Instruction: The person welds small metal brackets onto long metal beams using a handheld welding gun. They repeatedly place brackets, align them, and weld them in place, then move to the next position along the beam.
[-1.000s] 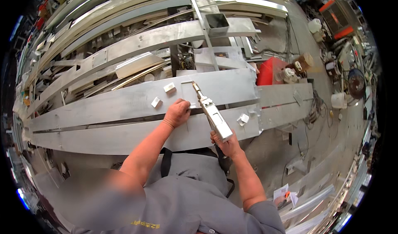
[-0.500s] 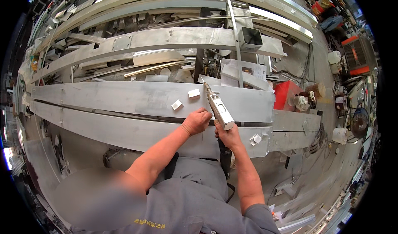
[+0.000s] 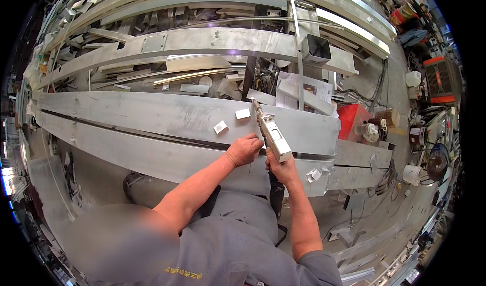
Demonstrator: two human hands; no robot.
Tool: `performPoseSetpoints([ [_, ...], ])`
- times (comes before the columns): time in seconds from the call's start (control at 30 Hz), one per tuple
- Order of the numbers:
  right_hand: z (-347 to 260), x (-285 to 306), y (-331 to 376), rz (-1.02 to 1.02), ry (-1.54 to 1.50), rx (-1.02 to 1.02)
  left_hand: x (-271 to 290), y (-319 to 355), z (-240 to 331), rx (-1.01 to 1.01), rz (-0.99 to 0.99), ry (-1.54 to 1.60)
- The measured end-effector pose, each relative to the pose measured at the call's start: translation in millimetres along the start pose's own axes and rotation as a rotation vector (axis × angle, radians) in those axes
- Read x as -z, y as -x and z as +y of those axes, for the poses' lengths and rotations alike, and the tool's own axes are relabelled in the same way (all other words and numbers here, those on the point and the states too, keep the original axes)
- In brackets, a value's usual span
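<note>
A silver welding gun (image 3: 273,134) with a boxy body and a narrow nozzle is in my right hand (image 3: 283,168), whose fingers wrap its rear end. The nozzle points away from me, and a small bright spot shows at its tip, over the far metal beam (image 3: 177,116). My left hand (image 3: 246,149) is closed just left of the gun, fingertips pinched close to its body; what they hold, if anything, is hidden. Beyond the left hand, two small metal blocks, one nearer (image 3: 220,127) and one farther (image 3: 243,114), lie on that beam.
A near metal beam (image 3: 167,157) runs parallel across a narrow gap, with small bracket-like pieces (image 3: 313,175) at its right. A red box (image 3: 353,120) stands to the right. Farther off are a long bar (image 3: 228,42), a square tube (image 3: 316,49), scrap and papers.
A bright spot and faint purple glints have appeared around the gun's tip and the far bar. The view has shifted slightly; both hands keep nearly the same pose.
</note>
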State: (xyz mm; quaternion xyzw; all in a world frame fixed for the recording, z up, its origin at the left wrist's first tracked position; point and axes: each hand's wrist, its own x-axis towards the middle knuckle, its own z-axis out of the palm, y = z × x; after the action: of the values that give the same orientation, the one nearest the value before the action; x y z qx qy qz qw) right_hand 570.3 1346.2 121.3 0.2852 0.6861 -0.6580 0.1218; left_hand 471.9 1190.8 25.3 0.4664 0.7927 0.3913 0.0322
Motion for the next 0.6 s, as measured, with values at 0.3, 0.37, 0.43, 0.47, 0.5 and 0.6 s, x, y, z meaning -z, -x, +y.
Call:
performPoseSetpoints([
  [0.3,18.2,47.4,62.4,0.163,-0.305,0.002,-0.5,-2.4,0.5,-0.012,0.003,0.032],
  [0.37,20.5,58.1,89.2,0.169,-0.313,-0.041,1.9,-3.0,2.5,-0.011,-0.009,0.023],
  [0.43,32.6,64.1,111.7,0.169,-0.316,-0.018,0.2,-2.5,2.5,-0.020,-0.006,0.015],
  [0.47,35.3,62.0,120.2,0.172,-0.327,-0.024,0.6,-3.2,1.9,-0.026,-0.002,0.022],
  [0.5,35.3,59.0,128.5,0.174,-0.338,-0.030,0.9,-3.7,1.8,-0.031,0.003,0.029],
  [0.6,48.9,50.4,143.5,0.155,-0.329,-0.058,3.0,-5.7,4.3,-0.042,0.005,0.022],
])
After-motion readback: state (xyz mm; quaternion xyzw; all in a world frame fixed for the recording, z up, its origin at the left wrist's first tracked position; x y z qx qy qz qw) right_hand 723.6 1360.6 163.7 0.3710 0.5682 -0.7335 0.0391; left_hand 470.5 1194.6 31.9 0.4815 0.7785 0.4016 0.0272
